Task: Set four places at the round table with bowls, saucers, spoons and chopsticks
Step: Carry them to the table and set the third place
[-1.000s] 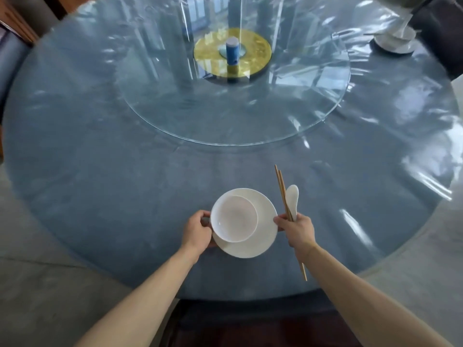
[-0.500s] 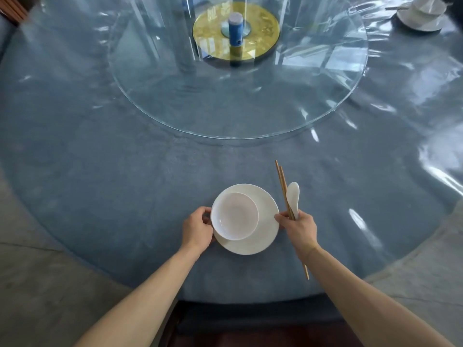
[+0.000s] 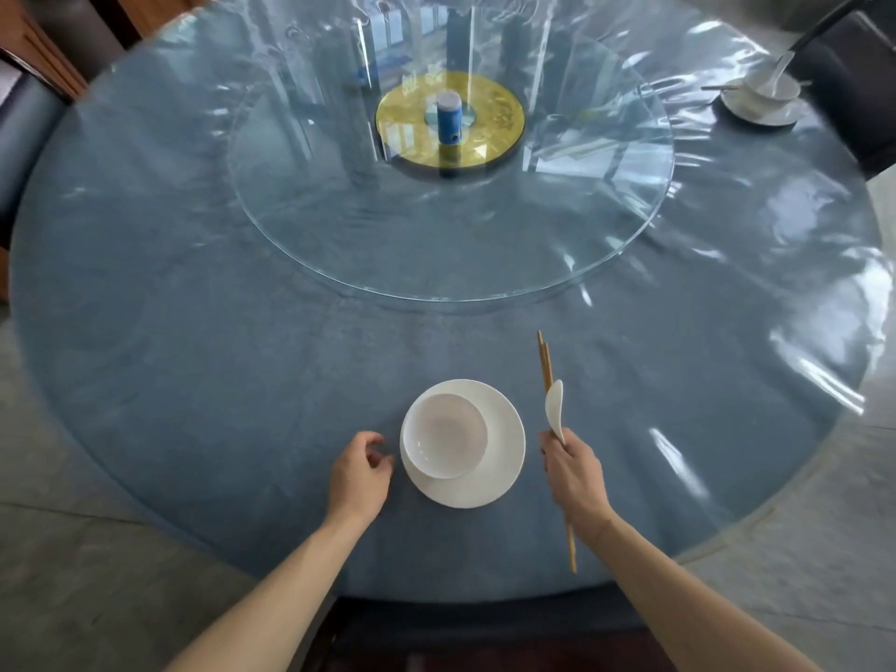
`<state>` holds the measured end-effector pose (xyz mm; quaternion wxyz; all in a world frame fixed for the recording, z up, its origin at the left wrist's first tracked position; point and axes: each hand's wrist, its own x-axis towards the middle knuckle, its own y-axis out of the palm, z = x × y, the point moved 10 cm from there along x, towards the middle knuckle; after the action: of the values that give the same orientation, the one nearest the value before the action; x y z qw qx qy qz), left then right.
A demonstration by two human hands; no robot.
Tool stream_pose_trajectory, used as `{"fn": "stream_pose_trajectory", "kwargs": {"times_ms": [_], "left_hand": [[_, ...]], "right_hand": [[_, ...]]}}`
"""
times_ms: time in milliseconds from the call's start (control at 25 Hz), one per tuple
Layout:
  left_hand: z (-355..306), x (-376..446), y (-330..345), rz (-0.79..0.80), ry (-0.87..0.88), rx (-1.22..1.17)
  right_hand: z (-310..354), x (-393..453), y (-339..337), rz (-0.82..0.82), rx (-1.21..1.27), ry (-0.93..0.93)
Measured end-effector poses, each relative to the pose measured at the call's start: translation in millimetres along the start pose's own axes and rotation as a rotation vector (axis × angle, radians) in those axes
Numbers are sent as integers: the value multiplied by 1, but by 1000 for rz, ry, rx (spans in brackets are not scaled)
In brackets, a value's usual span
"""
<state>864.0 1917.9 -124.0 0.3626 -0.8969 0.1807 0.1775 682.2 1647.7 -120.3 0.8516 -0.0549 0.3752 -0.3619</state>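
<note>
A white bowl sits off-centre on a white saucer near the front edge of the round blue table. My left hand hovers just left of the saucer, fingers curled and apart, holding nothing. To the right of the saucer, my right hand grips a white spoon and a pair of wooden chopsticks, which point away from me. At the far right a second set place has a bowl on a saucer with a spoon in it.
A glass turntable covers the table's middle, with a gold disc and a blue canister at its centre. Clear plastic film wrinkles over the tablecloth. Dark chairs stand at the far right and far left.
My left hand has let go of the bowl and saucer and pulled back to the left. My right hand has moved off the saucer's rim to the right, still gripping spoon and chopsticks.
</note>
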Motion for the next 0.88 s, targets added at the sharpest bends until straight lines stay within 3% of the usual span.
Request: {"fn": "stream_pose_trajectory", "kwargs": {"times_ms": [120,280,440,600,760,880], "left_hand": [[-18,-38,-13,-99,113,-45],[-79,-79,35,176,286,-177],[-88,-86,60,290,127,-427],[-74,-88,64,288,24,-443],[-68,-91,68,334,-47,-500],[-61,-83,58,216,-119,-511]], "right_hand": [[17,-20,19,187,85,-60],[29,-47,49,356,-19,-174],[23,-67,67,462,-207,-190],[29,-76,71,486,-486,-346],[18,-79,77,526,-258,-198],[12,-74,61,378,-73,-155]]}}
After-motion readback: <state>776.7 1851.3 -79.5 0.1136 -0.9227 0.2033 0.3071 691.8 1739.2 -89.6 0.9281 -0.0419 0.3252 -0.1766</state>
